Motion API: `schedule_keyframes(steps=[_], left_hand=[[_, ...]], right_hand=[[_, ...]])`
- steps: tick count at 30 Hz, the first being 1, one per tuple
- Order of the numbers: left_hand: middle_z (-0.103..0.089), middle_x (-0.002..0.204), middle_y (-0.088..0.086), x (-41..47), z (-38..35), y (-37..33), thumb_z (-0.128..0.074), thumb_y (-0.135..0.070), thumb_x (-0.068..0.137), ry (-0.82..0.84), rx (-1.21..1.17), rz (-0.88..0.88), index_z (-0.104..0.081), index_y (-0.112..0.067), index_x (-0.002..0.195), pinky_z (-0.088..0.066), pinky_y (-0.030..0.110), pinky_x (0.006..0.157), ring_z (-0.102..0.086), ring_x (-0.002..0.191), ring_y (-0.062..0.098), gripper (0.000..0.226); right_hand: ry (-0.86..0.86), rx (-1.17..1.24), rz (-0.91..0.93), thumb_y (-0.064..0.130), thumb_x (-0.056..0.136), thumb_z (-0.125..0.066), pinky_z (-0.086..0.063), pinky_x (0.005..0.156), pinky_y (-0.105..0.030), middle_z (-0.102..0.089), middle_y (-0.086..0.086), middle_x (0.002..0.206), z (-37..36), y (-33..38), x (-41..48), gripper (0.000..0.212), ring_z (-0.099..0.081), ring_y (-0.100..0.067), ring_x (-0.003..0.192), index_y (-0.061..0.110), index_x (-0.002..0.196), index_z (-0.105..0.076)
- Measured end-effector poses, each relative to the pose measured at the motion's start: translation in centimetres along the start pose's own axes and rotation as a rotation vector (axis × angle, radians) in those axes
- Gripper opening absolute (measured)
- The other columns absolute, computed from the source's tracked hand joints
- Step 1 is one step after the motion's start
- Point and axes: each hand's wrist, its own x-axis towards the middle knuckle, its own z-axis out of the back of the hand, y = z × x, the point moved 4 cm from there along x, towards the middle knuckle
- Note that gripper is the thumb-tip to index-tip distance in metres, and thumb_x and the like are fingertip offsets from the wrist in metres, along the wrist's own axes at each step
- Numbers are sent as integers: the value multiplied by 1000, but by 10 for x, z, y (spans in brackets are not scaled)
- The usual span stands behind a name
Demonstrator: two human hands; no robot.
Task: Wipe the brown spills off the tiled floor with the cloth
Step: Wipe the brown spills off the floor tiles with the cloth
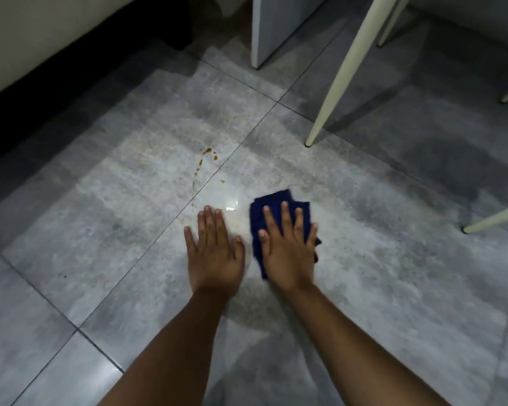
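Note:
A folded dark blue cloth (272,205) lies flat on the grey tiled floor (393,273). My right hand (288,247) presses down on it with the fingers spread. My left hand (214,247) rests flat on the bare tile just left of the cloth, fingers apart and holding nothing. A trail of small brown spills (208,151) runs across the tile above my left hand, from a cluster of drops down along a thin streak toward a grout line. The cloth sits to the right of the spills and does not touch them.
A cream chair leg (329,112) stands on the floor at upper right, with another leg (493,219) at the right edge. A grey cabinet panel (273,27) rises at the top centre. A dark skirting and pale wall (41,68) run along the upper left.

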Motion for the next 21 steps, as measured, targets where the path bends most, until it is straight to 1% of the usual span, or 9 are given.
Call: schedule_keyframes(steps=[2,4,7,11,13,15,16,18,21], left_hand=[[6,160,12,-1,0,0,-6,-45,96,14,3,1,3,-6,151,2,49,118,12,147,21,67],[8,160,11,-1,1,-1,-4,-45,96,12,-1,-6,5,-7,151,3,48,118,14,146,20,67],[2,160,11,0,2,-1,-10,-44,96,-5,-16,-4,1,-8,151,2,48,118,8,147,20,67],[-7,160,11,0,0,1,-17,-42,96,-42,-31,-10,-7,-7,151,0,48,119,0,148,20,66],[-7,160,11,-1,-1,1,-18,-42,96,-41,-45,-12,-9,-7,151,1,48,119,0,148,20,66],[-6,160,11,-1,-1,1,-17,-42,96,-38,-50,-15,-7,-7,151,2,48,119,2,148,20,66],[-5,160,11,0,-1,1,-16,-42,96,-35,-47,-15,-6,-8,151,2,48,119,3,148,20,66],[-1,160,10,0,0,1,-13,-43,97,-15,-55,-16,-2,-9,151,4,47,118,7,147,19,65],[3,161,7,0,6,5,-7,-43,97,-10,-149,-55,0,-11,152,8,42,119,12,146,13,64]], right_hand=[[34,-6,36,52,94,2,9,115,-53,4,3,160,-2,10,7,58,10,-24,146,38,150,-3],[46,-11,87,50,97,-5,11,115,-52,4,3,161,2,14,30,54,11,-23,146,38,150,-5],[18,-3,116,48,101,-14,11,114,-50,0,2,161,13,5,74,51,7,-23,147,37,151,-10],[-86,30,-132,48,101,-11,8,116,-52,-2,1,161,24,-43,95,52,4,-24,147,36,151,-11],[-100,61,-259,48,101,-11,7,115,-53,0,0,161,24,-61,75,52,6,-24,147,36,151,-9],[-106,78,-316,48,101,-11,9,115,-52,1,0,161,19,-57,43,52,8,-23,146,36,151,-7],[-102,76,-298,48,101,-11,10,115,-52,1,1,161,14,-47,27,52,9,-24,146,36,151,-7],[-67,58,-170,49,99,-9,11,115,-52,0,1,160,5,-16,7,53,8,-25,147,36,151,-6],[-27,11,-27,51,95,-1,9,115,-53,-1,1,160,0,8,15,57,6,-25,147,36,150,-6]])
